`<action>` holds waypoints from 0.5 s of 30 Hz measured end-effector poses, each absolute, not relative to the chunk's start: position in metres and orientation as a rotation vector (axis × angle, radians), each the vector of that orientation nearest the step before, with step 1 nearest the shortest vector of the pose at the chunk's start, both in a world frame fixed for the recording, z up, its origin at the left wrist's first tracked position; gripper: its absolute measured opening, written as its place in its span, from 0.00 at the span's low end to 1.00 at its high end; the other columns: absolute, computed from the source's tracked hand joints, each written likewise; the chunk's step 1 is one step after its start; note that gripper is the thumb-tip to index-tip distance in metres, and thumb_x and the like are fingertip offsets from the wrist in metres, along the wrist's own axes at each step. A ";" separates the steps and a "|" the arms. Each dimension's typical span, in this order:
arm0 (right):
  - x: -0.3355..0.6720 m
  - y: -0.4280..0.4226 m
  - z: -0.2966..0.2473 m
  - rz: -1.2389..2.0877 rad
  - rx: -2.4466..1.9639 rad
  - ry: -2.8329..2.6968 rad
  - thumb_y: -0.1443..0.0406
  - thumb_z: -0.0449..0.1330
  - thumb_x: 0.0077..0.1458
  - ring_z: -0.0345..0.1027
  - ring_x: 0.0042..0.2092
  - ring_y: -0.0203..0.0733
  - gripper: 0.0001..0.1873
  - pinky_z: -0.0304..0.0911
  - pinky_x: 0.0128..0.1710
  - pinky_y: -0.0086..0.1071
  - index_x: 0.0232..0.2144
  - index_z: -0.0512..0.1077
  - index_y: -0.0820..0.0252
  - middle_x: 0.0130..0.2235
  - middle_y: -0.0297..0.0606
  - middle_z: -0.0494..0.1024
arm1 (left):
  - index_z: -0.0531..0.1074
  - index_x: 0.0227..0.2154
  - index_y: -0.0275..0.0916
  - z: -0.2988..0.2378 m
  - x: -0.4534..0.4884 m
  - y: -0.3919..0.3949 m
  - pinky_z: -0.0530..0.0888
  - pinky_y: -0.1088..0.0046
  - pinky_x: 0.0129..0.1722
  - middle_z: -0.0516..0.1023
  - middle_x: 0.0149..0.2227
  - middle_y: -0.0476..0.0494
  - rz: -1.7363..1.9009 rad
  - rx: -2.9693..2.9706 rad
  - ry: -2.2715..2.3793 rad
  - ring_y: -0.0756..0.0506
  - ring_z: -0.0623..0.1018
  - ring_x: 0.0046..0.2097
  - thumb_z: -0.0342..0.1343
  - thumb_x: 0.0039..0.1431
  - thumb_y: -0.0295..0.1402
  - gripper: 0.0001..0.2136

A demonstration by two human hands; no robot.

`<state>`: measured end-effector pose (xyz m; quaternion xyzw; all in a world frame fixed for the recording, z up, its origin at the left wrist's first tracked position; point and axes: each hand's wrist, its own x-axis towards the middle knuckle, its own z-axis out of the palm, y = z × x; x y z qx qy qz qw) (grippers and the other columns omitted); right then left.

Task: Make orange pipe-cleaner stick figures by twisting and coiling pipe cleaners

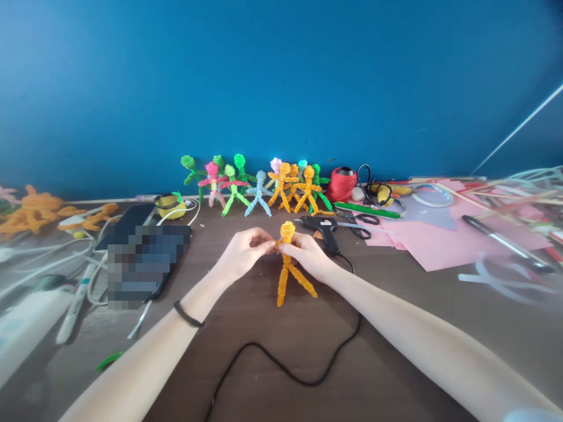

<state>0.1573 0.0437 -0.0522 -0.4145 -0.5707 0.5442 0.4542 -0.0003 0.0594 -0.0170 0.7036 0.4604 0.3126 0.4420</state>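
Note:
An orange pipe-cleaner figure (pixel 287 266) is held upright above the dark table, its round head at the top and two legs spread below. My right hand (pixel 305 252) grips its upper body from the right, thumb across the front. From the left, my left hand (pixel 253 249) pinches a short orange end at the figure's side, probably an arm; the fingers cover most of it. Just behind my right hand lies a black glue gun (pixel 323 227).
Several coloured pipe-cleaner figures (pixel 240 184) stand along the blue wall. A black cord (pixel 308 384) curves across the table in front. Phones (pixel 149 264) and white cables lie left. Pink paper (pixel 431 243), a green pen (pixel 368 210), scissors (pixel 363 231) and a red yarn roll (pixel 341 186) lie right.

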 end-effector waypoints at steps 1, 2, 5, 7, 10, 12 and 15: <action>0.158 0.044 -0.053 1.364 -1.011 -1.398 0.63 0.55 0.45 0.54 0.23 0.29 0.08 0.51 0.21 0.24 0.24 0.65 0.64 0.22 0.30 0.63 | 0.69 0.25 0.36 -0.017 -0.001 0.060 0.70 0.71 0.34 0.75 0.26 0.47 0.775 1.762 1.129 0.47 0.75 0.32 0.55 0.48 0.35 0.07; 0.158 0.044 -0.053 1.386 -1.000 -1.389 0.63 0.55 0.45 0.54 0.22 0.29 0.08 0.50 0.21 0.24 0.23 0.66 0.64 0.21 0.30 0.63 | 0.69 0.25 0.36 -0.018 -0.001 0.060 0.70 0.71 0.33 0.75 0.26 0.47 0.774 1.779 1.114 0.47 0.74 0.31 0.55 0.48 0.36 0.07; 0.159 0.045 -0.054 1.427 -0.968 -1.374 0.63 0.55 0.46 0.53 0.21 0.28 0.08 0.50 0.20 0.24 0.23 0.66 0.64 0.20 0.29 0.62 | 0.69 0.24 0.36 -0.019 -0.002 0.062 0.69 0.72 0.32 0.75 0.26 0.48 0.782 1.816 1.082 0.48 0.74 0.30 0.55 0.48 0.36 0.07; 0.160 0.046 -0.054 1.430 -0.946 -1.365 0.62 0.56 0.46 0.53 0.21 0.28 0.09 0.51 0.20 0.24 0.23 0.66 0.63 0.20 0.29 0.61 | 0.68 0.23 0.36 -0.019 -0.003 0.062 0.69 0.73 0.32 0.74 0.25 0.49 0.807 1.801 1.081 0.48 0.73 0.30 0.56 0.47 0.36 0.07; 0.161 0.046 -0.053 1.428 -0.900 -1.359 0.60 0.59 0.45 0.54 0.21 0.27 0.11 0.53 0.21 0.24 0.26 0.66 0.63 0.21 0.28 0.62 | 0.69 0.24 0.37 -0.019 -0.004 0.063 0.69 0.72 0.35 0.74 0.25 0.49 0.867 1.719 1.115 0.48 0.74 0.31 0.55 0.48 0.36 0.07; 0.160 0.046 -0.052 1.421 -0.891 -1.365 0.59 0.60 0.44 0.56 0.22 0.28 0.13 0.55 0.22 0.25 0.30 0.66 0.62 0.23 0.28 0.64 | 0.69 0.25 0.37 -0.019 -0.005 0.064 0.68 0.71 0.35 0.73 0.25 0.49 0.917 1.657 1.157 0.48 0.74 0.32 0.55 0.47 0.36 0.07; 0.160 0.047 -0.053 1.389 -0.925 -1.378 0.59 0.62 0.42 0.58 0.23 0.28 0.15 0.58 0.23 0.26 0.32 0.66 0.62 0.25 0.29 0.67 | 0.68 0.25 0.37 -0.020 -0.005 0.066 0.69 0.70 0.36 0.73 0.25 0.50 0.972 1.572 1.180 0.48 0.73 0.32 0.55 0.47 0.36 0.07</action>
